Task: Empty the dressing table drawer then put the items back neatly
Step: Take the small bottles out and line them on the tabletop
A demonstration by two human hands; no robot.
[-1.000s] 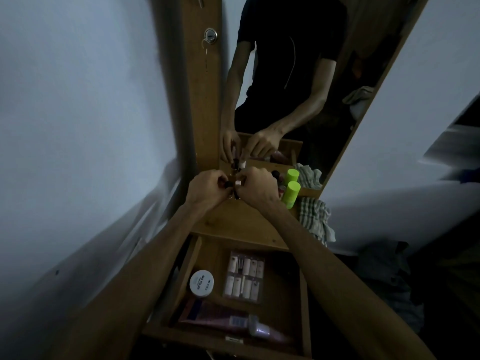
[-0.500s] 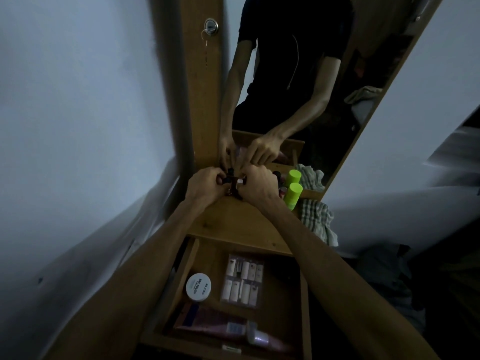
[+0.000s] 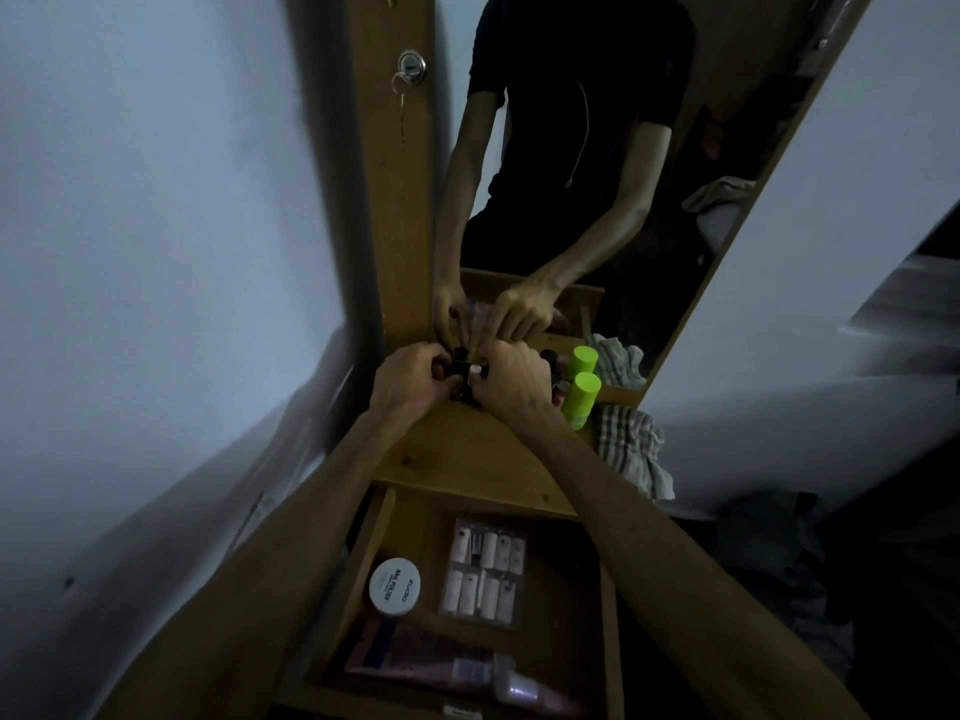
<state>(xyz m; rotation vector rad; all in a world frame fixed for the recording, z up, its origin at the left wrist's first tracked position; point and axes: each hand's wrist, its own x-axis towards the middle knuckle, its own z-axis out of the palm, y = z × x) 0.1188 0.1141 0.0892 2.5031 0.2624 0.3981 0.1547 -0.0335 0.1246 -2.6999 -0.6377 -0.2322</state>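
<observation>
Both hands, left hand [image 3: 410, 379] and right hand [image 3: 511, 379], pinch small dark bottles [image 3: 464, 367] between their fingertips (details dim).

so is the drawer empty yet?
No, the open drawer holds a white jar, a nail-tip pack and a pink tube.

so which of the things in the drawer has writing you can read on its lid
The round white jar at the drawer's left side: its lid reads "nail polish". The clear pack of nail tips and the pink tube show no readable text.
</observation>
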